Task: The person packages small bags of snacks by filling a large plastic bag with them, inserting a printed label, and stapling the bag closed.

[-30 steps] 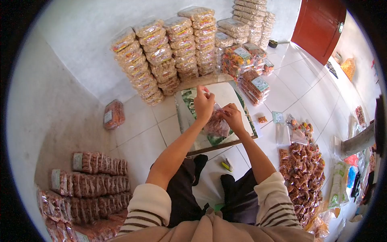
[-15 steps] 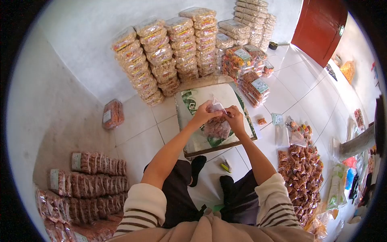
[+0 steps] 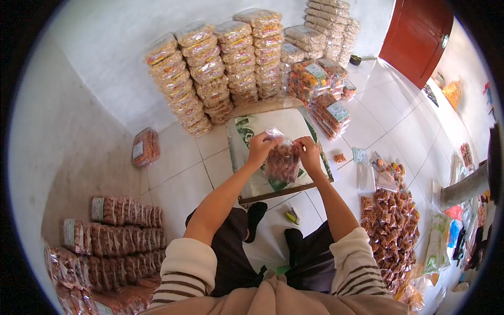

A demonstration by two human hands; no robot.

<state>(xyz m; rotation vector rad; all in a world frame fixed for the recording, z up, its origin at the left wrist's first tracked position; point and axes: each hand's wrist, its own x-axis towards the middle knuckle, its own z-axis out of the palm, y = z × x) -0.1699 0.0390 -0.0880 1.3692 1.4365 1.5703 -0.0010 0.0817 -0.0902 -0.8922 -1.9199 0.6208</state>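
A clear plastic bag [image 3: 282, 167] filled with reddish-brown pieces rests upright or nearly so on a low, box-like table with a white and green top [image 3: 251, 184]. My left hand [image 3: 261, 147] pinches the upper left part of the bag near its loose mouth. At the upper right corner, my right hand [image 3: 307, 149] has its fingers closed on the plastic. Some clear film sticks up between the hands. The contents sit below my fingers, whose tips are partly hidden.
Stacked snack packs [image 3: 202, 68] line the back wall. Bundled packs [image 3: 128, 211] lie at lower left, one pack [image 3: 145, 147] by the left wall. Small filled packets [image 3: 391, 231] are heaped on the right. A yellow-green cutter-like tool [image 3: 293, 216] lies between my feet.
The bag's top has spread wider and its upper film has folded down. My left hand has shifted slightly left, and my right hand slightly right and up.
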